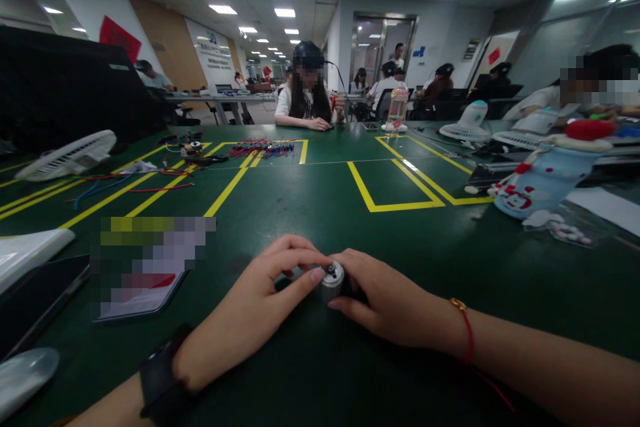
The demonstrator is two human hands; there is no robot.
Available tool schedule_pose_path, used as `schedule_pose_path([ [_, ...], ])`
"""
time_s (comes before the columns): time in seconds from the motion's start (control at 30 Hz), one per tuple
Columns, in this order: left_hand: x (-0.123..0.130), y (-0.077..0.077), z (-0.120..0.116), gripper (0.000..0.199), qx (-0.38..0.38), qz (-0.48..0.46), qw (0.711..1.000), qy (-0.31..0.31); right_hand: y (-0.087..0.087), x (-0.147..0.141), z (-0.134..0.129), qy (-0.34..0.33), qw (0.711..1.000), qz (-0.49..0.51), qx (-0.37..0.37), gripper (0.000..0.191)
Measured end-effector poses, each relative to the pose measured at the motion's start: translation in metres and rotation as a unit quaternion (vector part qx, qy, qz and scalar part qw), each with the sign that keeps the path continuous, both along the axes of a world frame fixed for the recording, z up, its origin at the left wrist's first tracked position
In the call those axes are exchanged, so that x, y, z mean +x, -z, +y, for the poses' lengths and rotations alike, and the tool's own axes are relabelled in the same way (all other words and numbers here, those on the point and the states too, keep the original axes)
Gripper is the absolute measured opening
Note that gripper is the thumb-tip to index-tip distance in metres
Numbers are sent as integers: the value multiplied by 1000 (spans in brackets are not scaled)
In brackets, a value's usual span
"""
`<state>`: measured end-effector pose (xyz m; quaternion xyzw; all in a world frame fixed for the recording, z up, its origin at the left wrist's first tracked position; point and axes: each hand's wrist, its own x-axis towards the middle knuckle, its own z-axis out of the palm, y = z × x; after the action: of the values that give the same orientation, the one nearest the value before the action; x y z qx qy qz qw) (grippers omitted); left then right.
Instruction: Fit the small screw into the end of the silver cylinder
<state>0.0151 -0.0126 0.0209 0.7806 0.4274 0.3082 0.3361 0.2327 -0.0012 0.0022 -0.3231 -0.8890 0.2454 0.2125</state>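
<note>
A small silver cylindrical motor [332, 285] stands on the green table [300, 197] right in front of me, its round top with dark holes and a central stub facing up. My right hand [387, 293] grips it from the right side, thumb low and fingers curled behind. From the left, my left hand [267, 290] pinches at the motor's top with thumb and index finger. Whatever lies between those two fingertips is too small to make out. The far side of the motor is hidden by my fingers.
A bundle of coloured wires [263, 149] and loose red and blue leads lie far left. Nearer left are a blurred phone-like slab [155, 273] and a mouse [25, 373]. At right stands a blue bottle [547, 177]. A person [306, 90] sits opposite.
</note>
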Motion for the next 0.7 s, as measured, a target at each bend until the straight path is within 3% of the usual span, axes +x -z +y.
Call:
schedule_pose_path([
  [0.4, 10, -3, 3, 13, 11, -35, 999, -26, 3, -1, 1, -3, 1000, 8, 12, 27],
  [0.7, -8, 4, 7, 13, -3, -28, 999, -44, 0, -1, 0, 3, 1000, -7, -6, 28],
])
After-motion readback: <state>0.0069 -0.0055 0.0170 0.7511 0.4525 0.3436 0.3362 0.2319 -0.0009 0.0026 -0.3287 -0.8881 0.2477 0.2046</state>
